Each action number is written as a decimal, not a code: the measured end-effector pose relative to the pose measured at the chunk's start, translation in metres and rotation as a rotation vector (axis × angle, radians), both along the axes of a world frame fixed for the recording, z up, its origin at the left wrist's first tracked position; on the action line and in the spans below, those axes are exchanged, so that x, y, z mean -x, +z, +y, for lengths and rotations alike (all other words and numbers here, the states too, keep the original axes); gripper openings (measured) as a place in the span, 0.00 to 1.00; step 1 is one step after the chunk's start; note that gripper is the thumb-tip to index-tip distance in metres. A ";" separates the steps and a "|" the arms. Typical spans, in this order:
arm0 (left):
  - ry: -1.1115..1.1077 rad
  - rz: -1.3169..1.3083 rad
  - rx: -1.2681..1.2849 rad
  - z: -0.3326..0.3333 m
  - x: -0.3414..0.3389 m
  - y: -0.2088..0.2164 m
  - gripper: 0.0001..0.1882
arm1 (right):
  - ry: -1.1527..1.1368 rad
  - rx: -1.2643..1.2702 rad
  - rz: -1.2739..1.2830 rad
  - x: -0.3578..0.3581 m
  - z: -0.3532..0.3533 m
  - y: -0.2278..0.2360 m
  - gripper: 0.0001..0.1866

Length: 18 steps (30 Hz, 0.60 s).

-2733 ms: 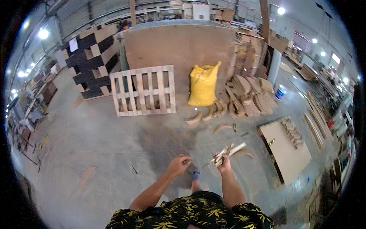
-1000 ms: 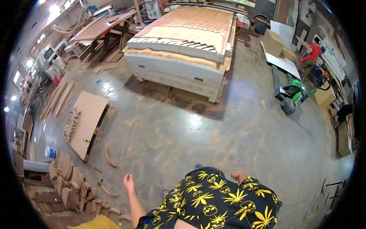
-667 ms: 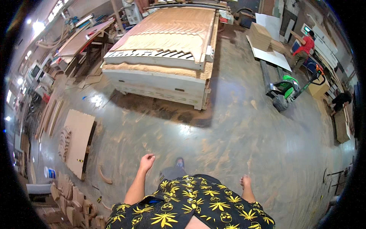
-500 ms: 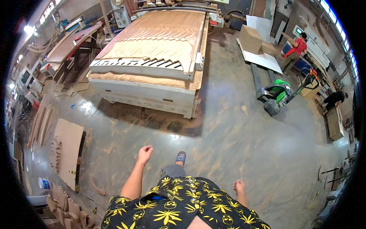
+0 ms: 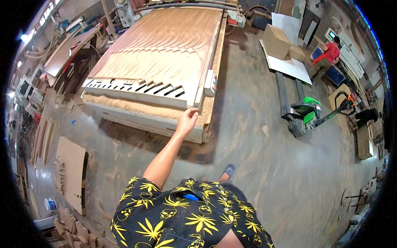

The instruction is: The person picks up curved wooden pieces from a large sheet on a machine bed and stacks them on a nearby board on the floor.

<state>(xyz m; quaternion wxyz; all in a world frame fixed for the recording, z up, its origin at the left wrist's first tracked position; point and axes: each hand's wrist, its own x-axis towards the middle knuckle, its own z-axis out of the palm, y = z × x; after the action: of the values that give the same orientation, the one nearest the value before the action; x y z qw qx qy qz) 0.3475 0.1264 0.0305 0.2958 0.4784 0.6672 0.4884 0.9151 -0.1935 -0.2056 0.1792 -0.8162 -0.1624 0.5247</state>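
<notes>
Okay, machine (image 5: 136,119): big pale bed, ahead and a bit left of the wearer; tan dust-like layer along its front ledge.
Wood sheet (image 5: 165,31): flat on the machine, covers most of the top; rows of curved lines, jagged near edge, dark slanted slots in the white strip just in front.
Pallet jack (image 5: 308,111): green and black, to the right, well apart from the machine; forks under a white board (image 5: 289,68) bearing a tan stack (image 5: 279,41).
Co-worker (image 5: 331,53): red top, beyond the jack.
Floor panel (image 5: 71,173): tan, far left; wavy pieces (image 5: 59,173) along its left edge.
Control box (image 5: 210,82): white, at the machine's right side.
Bucket (image 5: 50,204): white and blue, near the floor panel.
Left hand (image 5: 189,120): fingers loosely bent, at the machine's near right corner; can't tell if touching or holding anything.
Right hand: out of frame, can't tell its state.
</notes>
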 end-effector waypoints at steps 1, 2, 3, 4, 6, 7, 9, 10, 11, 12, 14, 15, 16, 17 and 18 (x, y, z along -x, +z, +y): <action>-0.016 -0.030 -0.016 0.019 -0.009 0.005 0.16 | 0.012 0.008 0.008 -0.004 0.020 -0.005 0.09; -0.034 -0.016 -0.025 0.041 -0.012 -0.008 0.16 | 0.033 0.019 0.019 -0.009 0.043 -0.011 0.09; -0.036 0.033 -0.014 0.057 -0.019 -0.007 0.16 | 0.065 0.032 0.033 -0.014 0.070 -0.018 0.10; -0.026 0.082 -0.003 0.076 -0.031 -0.004 0.16 | 0.089 0.052 0.032 -0.026 0.091 -0.021 0.10; 0.007 0.157 0.033 0.110 -0.064 0.012 0.17 | 0.129 0.083 0.032 -0.049 0.141 -0.028 0.10; -0.004 0.202 -0.014 0.128 -0.070 0.011 0.17 | 0.150 0.099 0.032 -0.061 0.165 -0.029 0.10; 0.041 0.223 0.089 0.161 -0.086 0.018 0.16 | 0.175 0.122 0.021 -0.091 0.220 -0.029 0.10; 0.061 0.233 0.088 0.177 -0.086 0.021 0.16 | 0.175 0.123 0.012 -0.107 0.252 -0.029 0.10; 0.105 0.261 0.115 0.194 -0.084 0.022 0.16 | 0.173 0.123 0.004 -0.124 0.281 -0.027 0.11; 0.136 0.286 0.148 0.209 -0.083 0.022 0.16 | 0.166 0.119 -0.011 -0.139 0.313 -0.025 0.11; 0.196 0.376 0.136 0.235 -0.070 0.025 0.16 | 0.150 0.076 -0.094 -0.177 0.395 -0.022 0.11; 0.220 0.384 0.139 0.254 -0.061 0.024 0.16 | 0.112 0.005 -0.117 -0.192 0.442 -0.018 0.11; 0.193 0.370 0.136 0.275 -0.060 0.037 0.16 | 0.052 -0.096 -0.125 -0.199 0.490 -0.014 0.11; 0.245 0.428 0.082 0.297 -0.049 0.035 0.16 | -0.117 -0.332 0.031 -0.190 0.550 -0.009 0.12; 0.283 0.473 0.101 0.319 -0.037 0.032 0.16 | -0.036 -0.411 0.019 -0.171 0.603 0.009 0.11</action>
<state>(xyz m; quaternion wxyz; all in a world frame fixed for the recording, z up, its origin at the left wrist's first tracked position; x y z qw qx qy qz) 0.3840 0.4454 0.0623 0.0842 0.4660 0.8012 0.3658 1.0862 0.4098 -0.1970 0.3528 -0.7602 -0.2499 0.4849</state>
